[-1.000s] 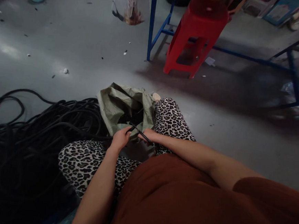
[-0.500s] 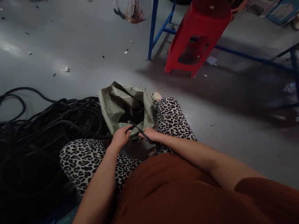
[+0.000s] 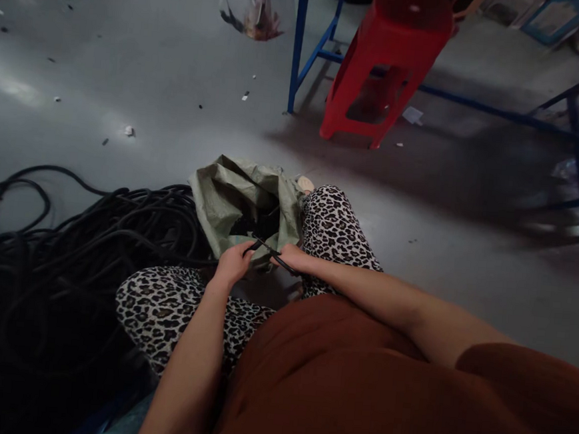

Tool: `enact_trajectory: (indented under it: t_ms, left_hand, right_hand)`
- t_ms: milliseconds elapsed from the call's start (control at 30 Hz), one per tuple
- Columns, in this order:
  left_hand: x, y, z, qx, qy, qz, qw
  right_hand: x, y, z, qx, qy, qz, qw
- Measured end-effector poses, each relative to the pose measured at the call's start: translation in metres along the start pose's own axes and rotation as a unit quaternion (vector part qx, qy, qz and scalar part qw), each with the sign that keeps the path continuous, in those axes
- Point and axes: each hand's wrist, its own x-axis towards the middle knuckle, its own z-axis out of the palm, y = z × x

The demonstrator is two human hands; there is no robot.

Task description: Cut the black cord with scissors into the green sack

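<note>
My left hand is closed around a black rubber cord, whose short end sticks out past my fingers over the sack's near rim. The cord runs left to a big tangled heap of the same black cord. My right hand is closed on a pair of scissors with dark handles. Its blades point left, at the cord's end; whether they touch it I cannot tell. Beneath both hands a grey-green woven sack stands with its mouth wide, holding dark pieces that I cannot make out clearly.
A red plastic stool stands ahead to the right, beside a blue metal table frame. A clear plastic bag hangs left of it. Small scraps lie on the grey floor. My knees flank the sack.
The view has tipped very slightly. Both hands, the cord and the scissors stay in almost the same place over the sack.
</note>
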Motion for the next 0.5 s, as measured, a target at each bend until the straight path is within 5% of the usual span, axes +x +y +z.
enact_trajectory:
  t_ms: [267, 500]
  left_hand:
    - [-0.0014, 0.0025, -0.0057, 0.015, -0.007, 0.001, 1.0]
    - [-0.005, 0.0035, -0.0047, 0.035, -0.032, 0.024, 0.999]
  right_hand:
    - [0.0077, 0.0043, 0.0029, -0.045, 0.016, -0.034, 0.998]
    - [0.0026, 0.0059, 0.0006, 0.019, -0.061, -0.024, 0.998]
